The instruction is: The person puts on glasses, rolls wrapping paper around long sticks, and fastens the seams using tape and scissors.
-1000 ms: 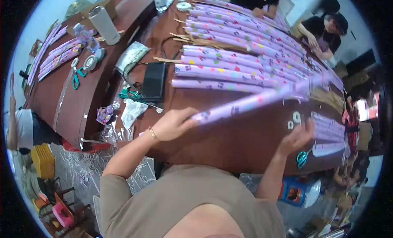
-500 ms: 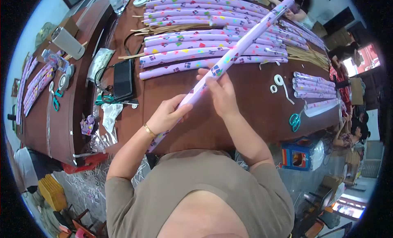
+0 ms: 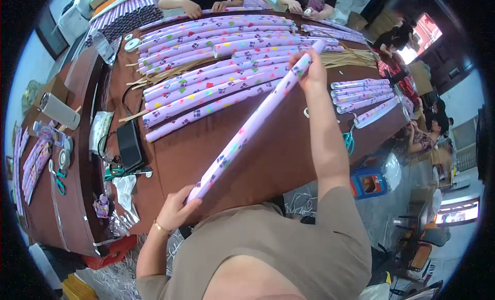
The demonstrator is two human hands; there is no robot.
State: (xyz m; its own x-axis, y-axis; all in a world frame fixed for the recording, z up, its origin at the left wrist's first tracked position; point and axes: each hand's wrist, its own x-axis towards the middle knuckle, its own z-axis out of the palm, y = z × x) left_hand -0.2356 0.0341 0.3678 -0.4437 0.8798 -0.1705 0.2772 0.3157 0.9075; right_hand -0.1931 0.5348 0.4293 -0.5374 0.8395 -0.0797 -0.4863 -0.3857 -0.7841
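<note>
A long lilac paper-wrapped roll with a colourful printed pattern slants across the front of me, above the brown table. My left hand is closed round its lower end, near the table's front edge. At the upper end my right hand grips the same roll with the fingers wrapped round it. Behind it lie several similar lilac rolls, side by side on the table. The far end of the held roll overlaps them from my viewpoint.
On the left are a black phone-like case, green scissors and a white tumbler. Shorter rolls and teal scissors lie at right. Wooden strips stretch behind. Co-workers' hands handle rolls across the table.
My hands have moved apart along the roll, the right up to its far end and the left down to its near end. The camera view has shifted, showing more of the far table.
</note>
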